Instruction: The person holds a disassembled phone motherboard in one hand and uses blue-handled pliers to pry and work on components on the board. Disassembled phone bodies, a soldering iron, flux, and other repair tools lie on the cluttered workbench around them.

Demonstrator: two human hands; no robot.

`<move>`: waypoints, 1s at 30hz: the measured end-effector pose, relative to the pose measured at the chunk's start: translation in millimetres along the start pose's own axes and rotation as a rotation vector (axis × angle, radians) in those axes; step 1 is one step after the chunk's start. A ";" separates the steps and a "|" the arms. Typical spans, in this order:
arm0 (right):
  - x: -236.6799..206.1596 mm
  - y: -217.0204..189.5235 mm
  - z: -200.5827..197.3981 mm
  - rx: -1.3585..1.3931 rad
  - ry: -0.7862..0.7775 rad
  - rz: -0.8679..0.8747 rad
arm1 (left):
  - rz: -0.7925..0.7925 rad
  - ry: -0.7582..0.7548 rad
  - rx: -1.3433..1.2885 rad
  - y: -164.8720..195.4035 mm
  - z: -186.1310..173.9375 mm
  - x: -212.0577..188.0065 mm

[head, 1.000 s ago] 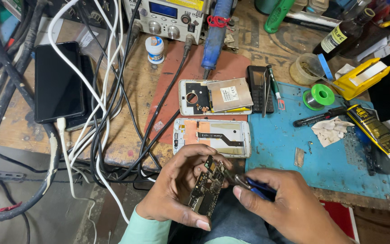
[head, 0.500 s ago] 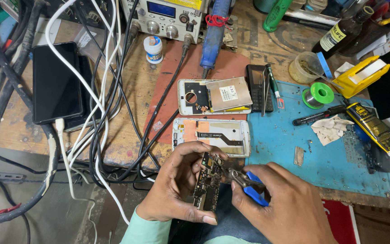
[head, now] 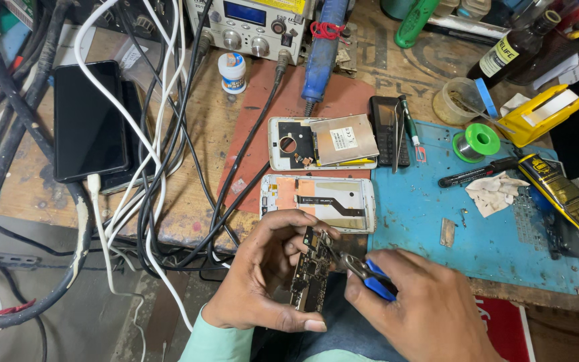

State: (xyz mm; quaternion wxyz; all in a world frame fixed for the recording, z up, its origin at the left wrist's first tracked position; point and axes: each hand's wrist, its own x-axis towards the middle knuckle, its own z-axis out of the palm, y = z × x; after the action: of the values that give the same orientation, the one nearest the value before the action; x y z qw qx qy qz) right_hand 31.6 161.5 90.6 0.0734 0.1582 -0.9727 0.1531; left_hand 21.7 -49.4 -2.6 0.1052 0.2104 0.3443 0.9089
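Since a second ago, the right hand (head: 430, 315) has been brought closer, so that the tips of the blue-handled pliers (head: 364, 273) now meet the upper edge of the circuit board (head: 309, 271); work on a part there appears to have begun. The left hand (head: 263, 281) is curled around the board, held below the blue mat (head: 490, 241), in front of the opened phone (head: 319, 201). The board's long axis runs near upright, tilted slightly right, its top toward the bench.
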 end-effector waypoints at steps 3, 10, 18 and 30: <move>2.6 13.5 -6.6 0.225 -0.329 0.195 | -0.071 -0.029 -0.075 6.9 -3.0 -2.2; -4.0 33.5 1.0 0.695 -0.535 0.502 | -0.077 -0.109 -0.099 4.6 -4.4 -2.1; -8.9 29.4 -7.9 0.574 -0.399 0.252 | 0.008 -0.022 -0.032 -1.3 -1.5 0.1; -1.1 9.7 -10.3 0.296 -0.393 0.435 | 0.076 -0.088 -0.013 -10.8 -3.1 -2.8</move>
State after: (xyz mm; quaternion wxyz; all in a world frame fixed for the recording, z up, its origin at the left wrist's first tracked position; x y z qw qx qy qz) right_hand 30.4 173.9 97.4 -0.1741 -0.0180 -0.9464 0.2714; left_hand 23.2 -44.1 -12.8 0.0872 0.2623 0.3251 0.9044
